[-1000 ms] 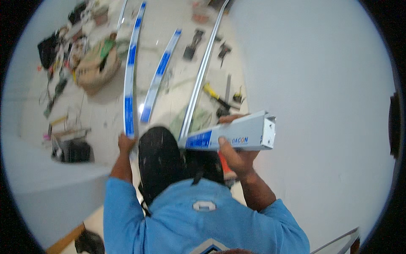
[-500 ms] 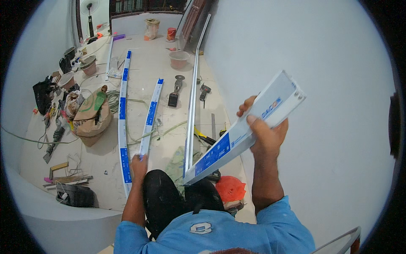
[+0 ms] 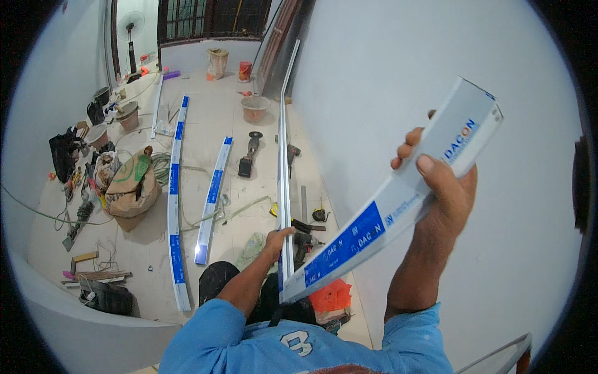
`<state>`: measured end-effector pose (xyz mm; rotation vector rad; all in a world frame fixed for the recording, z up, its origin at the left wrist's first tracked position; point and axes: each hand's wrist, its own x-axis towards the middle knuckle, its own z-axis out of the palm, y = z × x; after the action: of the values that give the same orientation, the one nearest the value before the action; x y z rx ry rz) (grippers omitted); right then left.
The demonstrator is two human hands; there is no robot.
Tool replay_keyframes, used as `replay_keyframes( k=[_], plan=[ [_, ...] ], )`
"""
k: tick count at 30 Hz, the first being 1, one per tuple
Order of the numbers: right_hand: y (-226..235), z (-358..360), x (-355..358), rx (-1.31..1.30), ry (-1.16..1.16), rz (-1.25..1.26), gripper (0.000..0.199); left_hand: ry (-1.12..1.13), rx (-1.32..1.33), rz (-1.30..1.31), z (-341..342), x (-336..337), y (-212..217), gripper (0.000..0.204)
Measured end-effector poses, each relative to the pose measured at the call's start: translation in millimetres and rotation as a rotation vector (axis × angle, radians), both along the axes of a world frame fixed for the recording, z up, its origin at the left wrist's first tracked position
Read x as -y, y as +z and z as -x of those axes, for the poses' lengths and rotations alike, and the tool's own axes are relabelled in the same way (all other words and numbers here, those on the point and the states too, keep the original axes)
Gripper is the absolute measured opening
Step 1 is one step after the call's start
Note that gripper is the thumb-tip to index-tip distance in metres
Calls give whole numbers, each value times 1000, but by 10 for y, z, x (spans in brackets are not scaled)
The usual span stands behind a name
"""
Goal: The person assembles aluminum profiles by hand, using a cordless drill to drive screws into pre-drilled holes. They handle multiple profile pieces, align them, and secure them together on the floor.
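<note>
My right hand (image 3: 450,187) is wrapped round the upper end of a white profile bar (image 3: 342,246) covered partly in blue and white film. The bar is raised at a slant, its low end meeting a long white profile (image 3: 284,143) at a corner by my lap. On that long profile, just above the corner, my left hand (image 3: 275,242) closes its fingers. To the left lie a short film-covered bar (image 3: 215,196) and a longer one (image 3: 175,206), both flat on the floor.
An angle grinder (image 3: 249,157) and a drill (image 3: 293,151) lie ahead. Beside my knees are a tape measure (image 3: 320,214) and a red plastic bag (image 3: 331,295). A paper sack (image 3: 134,198), a cable and tools clutter the left. A wall (image 3: 386,81) rises at the right.
My left hand has let go of the short bar on the floor and moved right onto the long profile. My right hand has moved rightward with the raised bar.
</note>
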<state>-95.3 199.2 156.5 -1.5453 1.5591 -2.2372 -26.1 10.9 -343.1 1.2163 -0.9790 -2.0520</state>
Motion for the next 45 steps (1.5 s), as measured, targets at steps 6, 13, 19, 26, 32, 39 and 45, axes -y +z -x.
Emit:
replay_keyframes(
  k=[6, 13, 19, 26, 32, 39, 45],
  plan=[
    [106, -72, -452, -37, 26, 50, 83, 37, -11, 89, -227, -442, 224, 39],
    [255, -483, -922, -6, -56, 125, 92, -3, 88, 222, -406, -816, 462, 46],
    [308, -844, -1411, 3, -67, 238, 96, -38, 63, 344, -525, -926, 475, 47],
    [330, -998, -2111, -105, -58, 269, 100, -55, -135, 346, -748, -1429, 1424, 40],
    [391, -1071, -2829, -190, 19, 106, 102, -92, -270, 362, -588, -1453, 1529, 36],
    [948, -479, -3814, -354, 447, -380, 38, -56, -331, 489, -416, -1337, 1523, 38],
    [1034, -735, -4090, -213, 308, -488, 37, -51, -315, 566, -585, -1542, 2020, 42]
  ],
)
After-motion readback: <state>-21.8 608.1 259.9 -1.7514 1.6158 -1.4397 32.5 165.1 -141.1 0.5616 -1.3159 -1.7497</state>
